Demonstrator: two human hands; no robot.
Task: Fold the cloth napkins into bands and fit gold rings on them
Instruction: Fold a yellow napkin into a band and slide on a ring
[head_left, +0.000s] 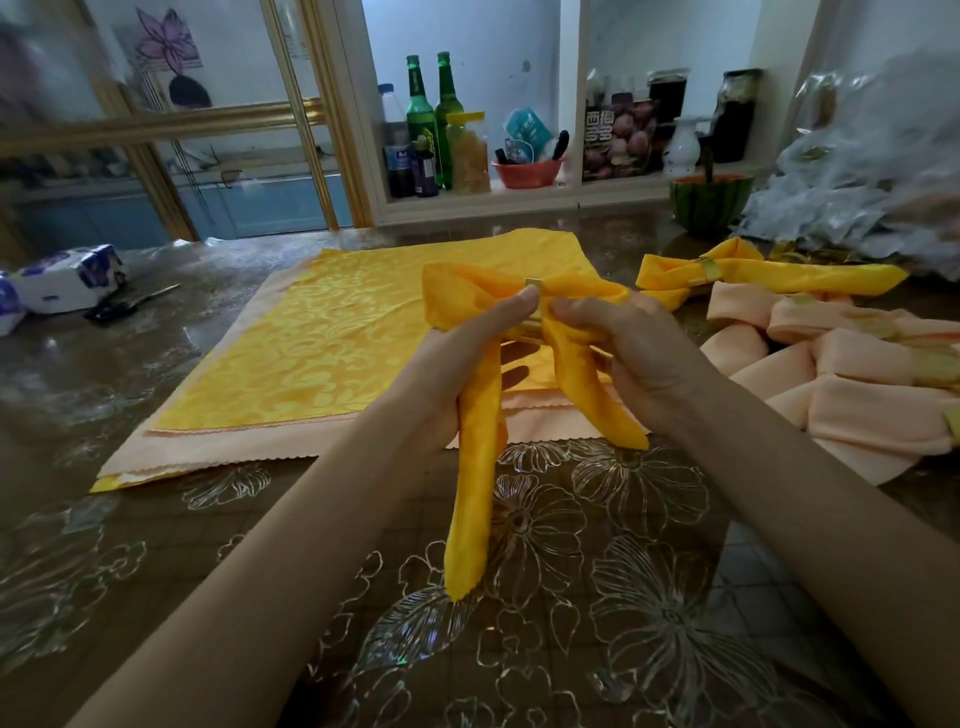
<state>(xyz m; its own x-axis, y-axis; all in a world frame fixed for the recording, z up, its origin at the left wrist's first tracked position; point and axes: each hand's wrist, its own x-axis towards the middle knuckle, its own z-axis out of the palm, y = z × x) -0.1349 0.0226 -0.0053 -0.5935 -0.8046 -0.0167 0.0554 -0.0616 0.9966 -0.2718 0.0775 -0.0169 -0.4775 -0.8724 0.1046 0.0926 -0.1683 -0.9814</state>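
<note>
I've got both hands up at frame ctr, above the table (156, 545). L hand (467, 358) grips the left tail of the folded yellow napkin (475, 467), thumb tip touching the gold ring (534, 283). R hand (623, 348) pinches the cloth just right of the ring. Ring sits round the napkin's middle, both tails hanging toward frame bottom. Behind them a flat stack (311, 353) of yellow and peach napkins lies on the table. At right: one ringed yellow napkin (779, 273), w/ ringed peach napkins (857, 384) just below it.
</note>
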